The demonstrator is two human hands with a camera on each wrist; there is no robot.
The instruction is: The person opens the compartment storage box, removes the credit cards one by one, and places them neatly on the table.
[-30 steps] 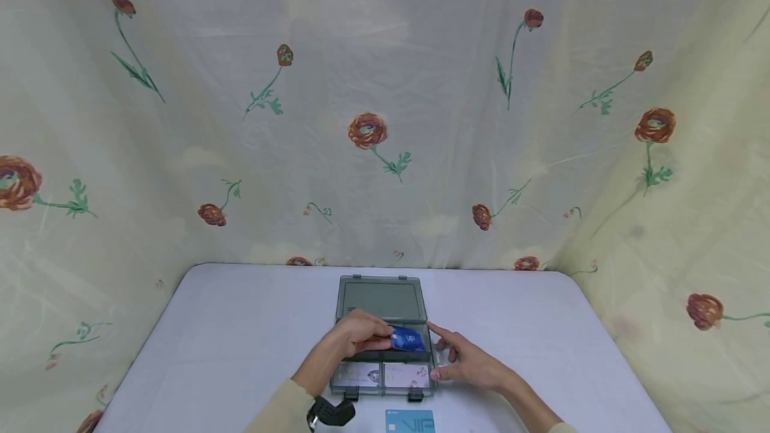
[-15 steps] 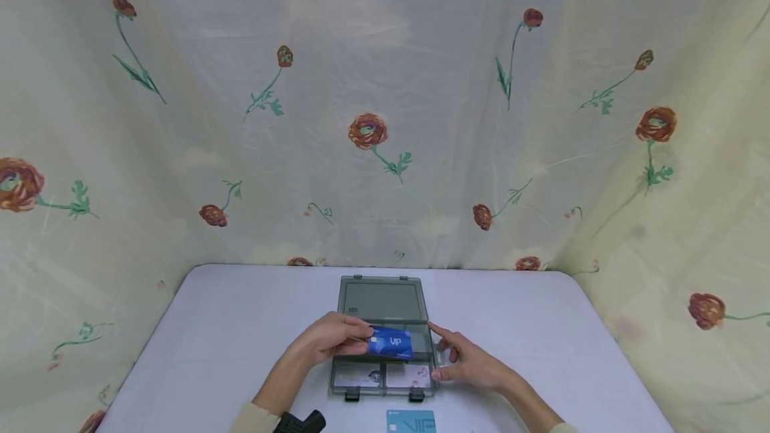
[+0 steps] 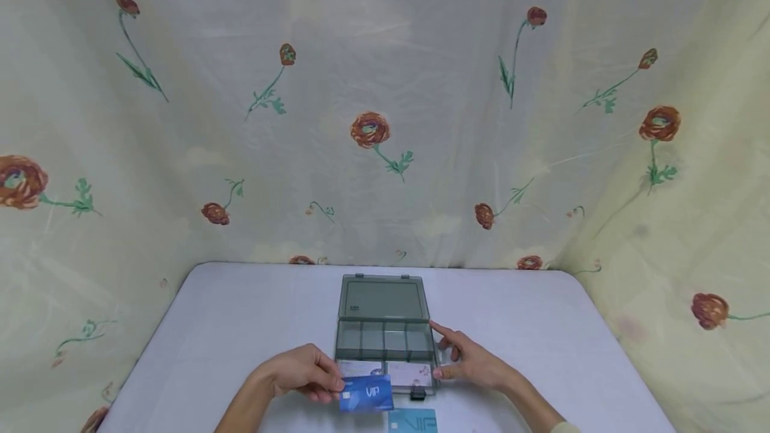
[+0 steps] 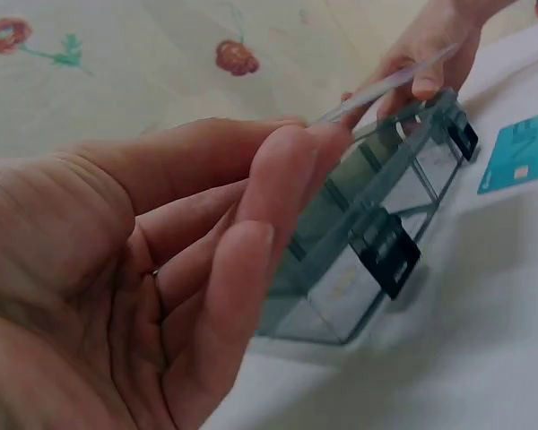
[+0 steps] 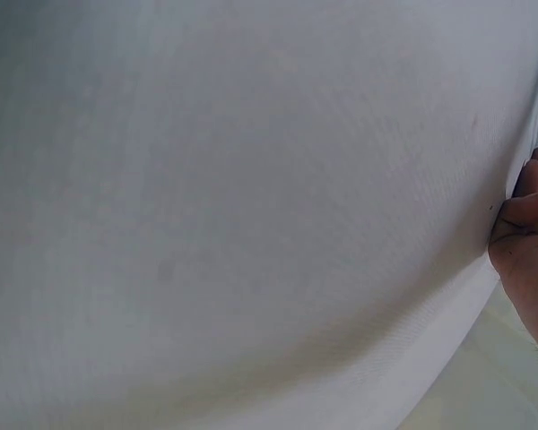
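A blue card [image 3: 367, 394] printed "VIP" is pinched by its left end between the thumb and fingers of my left hand [image 3: 303, 373], over the front left part of a grey see-through divided box [image 3: 385, 355]. Edge-on, the same card [image 4: 386, 87] appears as a thin pale strip in the left wrist view. The box's lid [image 3: 382, 299] lies folded back. My right hand [image 3: 472, 361] rests along the box's right side, index finger straight at the hinge corner and thumb at the front part. Whitish printed cards [image 3: 408, 374] lie in the front compartments; the back ones look bare.
A teal card [image 3: 412, 421] lies on the white tabletop [image 3: 259, 313] in front of the box. A dark latch [image 3: 418, 393] sticks out at the box's front. Behind the table hangs a flowered curtain [image 3: 445, 152].
My left hand has lifted the blue card out of the box's back section and moved it left and toward me. The right hand stays at the box's side.
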